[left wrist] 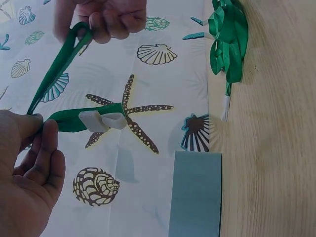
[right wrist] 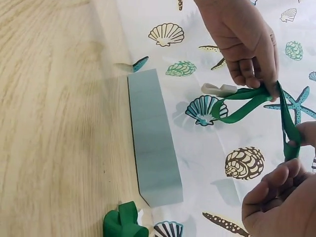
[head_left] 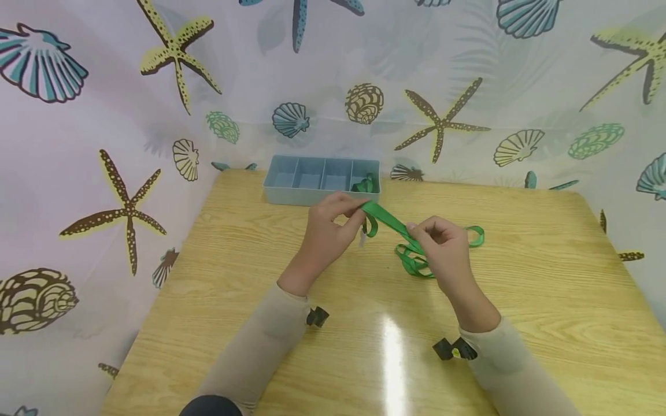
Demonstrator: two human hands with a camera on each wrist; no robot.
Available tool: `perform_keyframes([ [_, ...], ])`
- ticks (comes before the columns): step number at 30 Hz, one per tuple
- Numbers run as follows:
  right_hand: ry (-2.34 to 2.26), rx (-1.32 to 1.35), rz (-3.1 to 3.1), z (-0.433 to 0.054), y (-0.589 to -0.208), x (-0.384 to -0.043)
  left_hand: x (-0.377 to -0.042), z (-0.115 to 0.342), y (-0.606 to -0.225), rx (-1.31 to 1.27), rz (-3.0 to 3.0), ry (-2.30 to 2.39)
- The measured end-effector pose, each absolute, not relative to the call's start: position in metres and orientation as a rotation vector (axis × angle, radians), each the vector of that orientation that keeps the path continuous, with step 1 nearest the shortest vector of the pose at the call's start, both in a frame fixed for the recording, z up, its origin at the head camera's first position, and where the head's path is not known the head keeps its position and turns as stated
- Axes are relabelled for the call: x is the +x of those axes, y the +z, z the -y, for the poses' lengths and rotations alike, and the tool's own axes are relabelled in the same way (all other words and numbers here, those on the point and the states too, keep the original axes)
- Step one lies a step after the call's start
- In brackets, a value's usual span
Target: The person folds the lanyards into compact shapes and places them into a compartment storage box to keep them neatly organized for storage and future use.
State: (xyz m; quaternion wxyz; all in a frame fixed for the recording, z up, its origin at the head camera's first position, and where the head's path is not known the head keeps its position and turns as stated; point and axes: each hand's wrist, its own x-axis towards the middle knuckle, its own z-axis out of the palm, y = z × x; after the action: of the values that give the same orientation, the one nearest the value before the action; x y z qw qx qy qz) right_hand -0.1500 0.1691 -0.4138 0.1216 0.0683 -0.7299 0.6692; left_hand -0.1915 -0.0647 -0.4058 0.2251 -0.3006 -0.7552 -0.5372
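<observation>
A green lanyard [head_left: 387, 218] stretches between the two hands above the table. My left hand [head_left: 333, 224] pinches it between thumb and fingertips, and a short loop with a white plastic clip [left wrist: 101, 121] hangs out past those fingers. Farther along the strap, my right hand [head_left: 444, 245] pinches it between thumb and forefinger, its other fingers curled. In the right wrist view the strap [right wrist: 289, 128] runs doubled from one hand to the other. Below and beyond the right hand lies a heap of green lanyard [left wrist: 229, 44] on the table, with a white end showing.
At the back of the wooden table [head_left: 250, 254] stands a blue-grey divided box [head_left: 291, 196]. Its rightmost compartment holds a folded green lanyard [head_left: 366, 184]. Behind it hangs a white cloth [head_left: 333, 75] printed with shells and starfish.
</observation>
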Motion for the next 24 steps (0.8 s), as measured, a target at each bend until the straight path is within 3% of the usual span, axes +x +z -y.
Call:
perform_keyframes([
  [11, 1.801, 0.268, 2.55, -0.17, -0.431, -0.149, -0.188, 0.06, -0.405, -0.878, 2.097, -1.46],
  [24, 1.853, 0.379, 2.296, -0.167, -0.42, -0.149, -0.184, 0.055, -0.399, -1.035, 2.138, -1.383],
])
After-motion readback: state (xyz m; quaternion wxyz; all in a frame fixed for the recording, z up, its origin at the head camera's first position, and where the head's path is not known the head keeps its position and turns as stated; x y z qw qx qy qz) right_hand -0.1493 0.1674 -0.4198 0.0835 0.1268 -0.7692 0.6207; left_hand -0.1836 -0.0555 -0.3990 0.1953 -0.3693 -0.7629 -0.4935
